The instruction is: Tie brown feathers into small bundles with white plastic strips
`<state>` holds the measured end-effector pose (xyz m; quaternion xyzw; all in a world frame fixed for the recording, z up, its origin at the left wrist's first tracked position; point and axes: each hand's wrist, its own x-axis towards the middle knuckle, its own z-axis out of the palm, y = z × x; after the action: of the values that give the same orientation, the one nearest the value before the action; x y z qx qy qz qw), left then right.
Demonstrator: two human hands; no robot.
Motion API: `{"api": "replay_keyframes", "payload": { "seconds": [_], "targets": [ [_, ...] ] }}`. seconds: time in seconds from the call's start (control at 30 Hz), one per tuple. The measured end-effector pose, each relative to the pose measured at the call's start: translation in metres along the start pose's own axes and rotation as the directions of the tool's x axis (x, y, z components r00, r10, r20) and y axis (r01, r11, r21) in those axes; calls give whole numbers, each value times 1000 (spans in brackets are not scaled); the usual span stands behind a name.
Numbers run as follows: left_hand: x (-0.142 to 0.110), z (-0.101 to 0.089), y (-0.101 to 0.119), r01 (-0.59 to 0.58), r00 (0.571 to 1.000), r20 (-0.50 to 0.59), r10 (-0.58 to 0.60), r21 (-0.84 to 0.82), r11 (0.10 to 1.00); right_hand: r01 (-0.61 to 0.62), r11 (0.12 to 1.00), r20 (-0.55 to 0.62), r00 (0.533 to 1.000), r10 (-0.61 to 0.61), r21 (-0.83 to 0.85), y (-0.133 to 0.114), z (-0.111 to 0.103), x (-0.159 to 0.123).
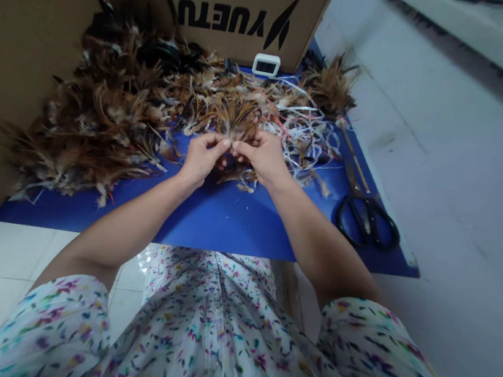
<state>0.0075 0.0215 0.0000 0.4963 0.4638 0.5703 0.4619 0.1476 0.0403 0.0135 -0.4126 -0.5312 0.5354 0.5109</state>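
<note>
Between my two hands a small bunch of brown feathers (234, 117) stands fanned out, tips pointing away from me. My left hand (203, 154) pinches its base between thumb and finger. Close against it, my right hand (265, 156) pinches the same base from the other side. A heap of loose and bundled brown feathers (104, 107) covers the left and back of the blue tabletop (228, 225). White strips of tie (308, 128), with a few red ones, lie tangled just beyond my right hand. Whatever lies under my curled fingers is hidden.
Black-handled scissors (367, 221) lie at the right edge, beside a thin stick (355, 156). A small white device with a dark screen (266, 65) stands before a cardboard box (239, 1). Another cardboard box (16, 71) borders the left. More feathers (332, 88) lie at the back right.
</note>
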Motion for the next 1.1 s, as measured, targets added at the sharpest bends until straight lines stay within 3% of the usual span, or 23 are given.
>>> {"api": "replay_keyframes", "payload": {
  "seconds": [0.37,0.67,1.1],
  "targets": [
    [0,-2,1,26,999,18,-26,-21,999,-1,1000,-1,1000,1,2,-4,1,-3],
    [6,-4,-3,62,998,-2,-62,-35,997,-70,994,-7,997,71,83,-10,-5,0],
    [3,-3,-2,-18,999,43,15,64,998,28,1000,19,999,-28,8,-10,-3,-2]
  ]
}}
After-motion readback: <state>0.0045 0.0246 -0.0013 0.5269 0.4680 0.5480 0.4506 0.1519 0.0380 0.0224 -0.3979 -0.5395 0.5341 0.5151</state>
